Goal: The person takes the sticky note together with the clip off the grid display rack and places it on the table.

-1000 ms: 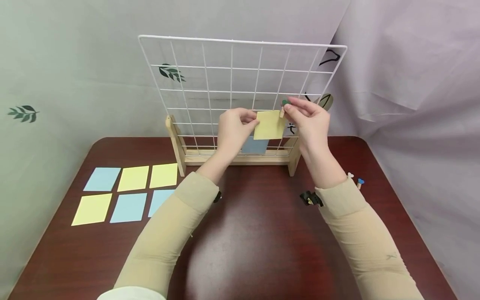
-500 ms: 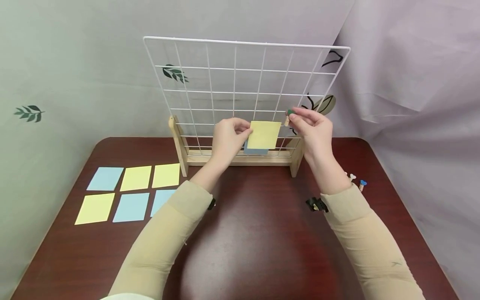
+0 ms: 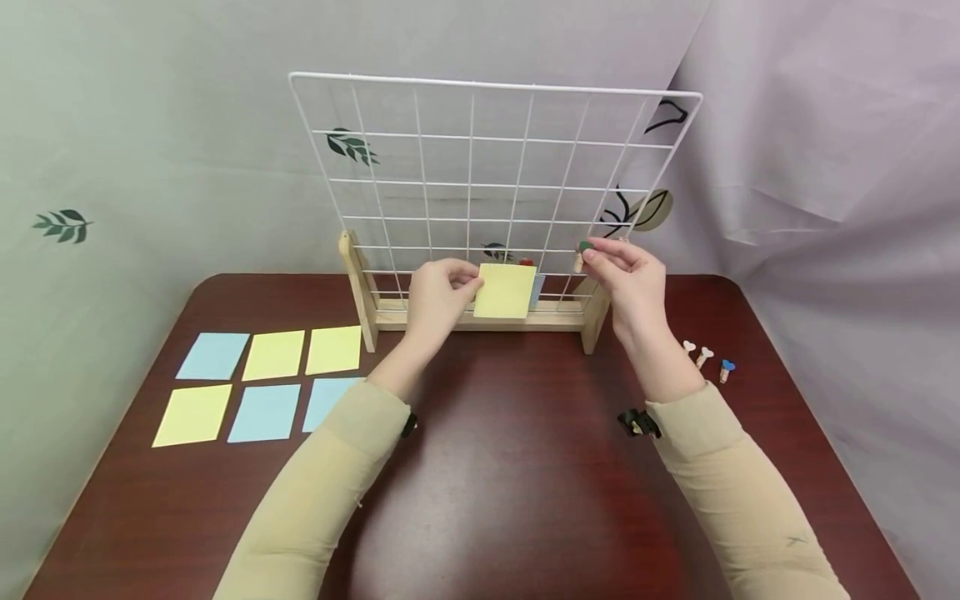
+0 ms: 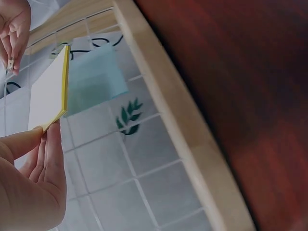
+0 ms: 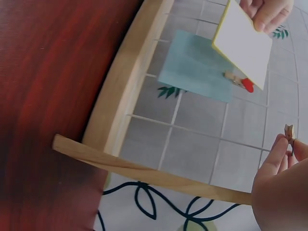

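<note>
Hiding blue note (mostly): yellow pad, left fingers pinching; right fingers pinching peg.

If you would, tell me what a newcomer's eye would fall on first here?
The white wire grid panel standing upright in its wooden stand at the table's far edge. Before it, the left hand pinches a yellow square sticky-note pad, and the right hand pinches a small green-topped wooden clothespin.
</note>
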Available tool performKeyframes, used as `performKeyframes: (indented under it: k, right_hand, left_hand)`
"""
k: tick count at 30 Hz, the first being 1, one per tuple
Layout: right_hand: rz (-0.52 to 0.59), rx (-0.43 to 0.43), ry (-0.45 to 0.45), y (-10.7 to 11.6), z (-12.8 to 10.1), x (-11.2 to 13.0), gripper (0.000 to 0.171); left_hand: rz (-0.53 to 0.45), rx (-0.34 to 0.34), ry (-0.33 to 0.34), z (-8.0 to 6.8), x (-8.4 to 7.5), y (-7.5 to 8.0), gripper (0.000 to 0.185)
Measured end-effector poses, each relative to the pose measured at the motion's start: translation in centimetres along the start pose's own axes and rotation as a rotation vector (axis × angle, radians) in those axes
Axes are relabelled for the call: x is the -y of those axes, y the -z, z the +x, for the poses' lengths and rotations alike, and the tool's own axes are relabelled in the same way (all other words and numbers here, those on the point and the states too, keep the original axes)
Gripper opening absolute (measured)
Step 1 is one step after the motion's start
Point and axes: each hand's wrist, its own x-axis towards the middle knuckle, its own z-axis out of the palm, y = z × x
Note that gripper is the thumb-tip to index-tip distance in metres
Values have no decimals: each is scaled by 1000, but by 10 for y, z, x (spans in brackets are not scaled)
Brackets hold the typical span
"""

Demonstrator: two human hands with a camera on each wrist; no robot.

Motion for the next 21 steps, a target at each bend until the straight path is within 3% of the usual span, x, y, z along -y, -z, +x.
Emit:
performKeyframes:
  k: [11,21]
  right_hand:
    - [-70,-3,-44,15,-6,-20,37]
    - [-64,3,-112,31,-13,-34,36]
  left_hand:
    - [64,4,39,-13,33,6,12]
    - [96,44,94,-21,42,10,14]
